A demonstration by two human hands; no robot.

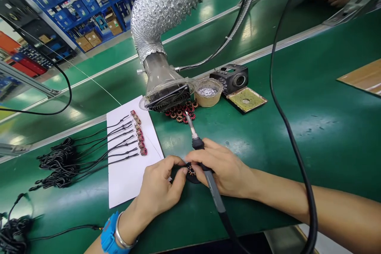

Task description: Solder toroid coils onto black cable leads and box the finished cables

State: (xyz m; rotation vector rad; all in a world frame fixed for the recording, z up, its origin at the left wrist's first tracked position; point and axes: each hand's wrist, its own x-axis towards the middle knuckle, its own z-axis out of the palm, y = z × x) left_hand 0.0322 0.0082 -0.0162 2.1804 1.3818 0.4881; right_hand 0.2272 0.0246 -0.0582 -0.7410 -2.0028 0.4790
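My right hand (pixel 228 168) is closed round a soldering iron (pixel 214 192), its metal tip pointing up and away from me. Its thumb and fingertips also reach a small copper-wound stator coil (pixel 191 170) at the middle of the bench. From the other side my left hand (pixel 162 184) pinches that coil at its edge, by a black round piece lying under or around it. Fingers cover part of both. Beyond the iron's tip lies a heap of red and copper coils (pixel 180 116).
A fume extractor (pixel 171 97) on a silver duct hangs over the heap. Behind are a tub of solder bits (pixel 208 94) and an iron stand with a sponge (pixel 247 100). Left, a white sheet (pixel 122 182) carries a row of coils (pixel 141 137) and black cables (pixel 59 162).
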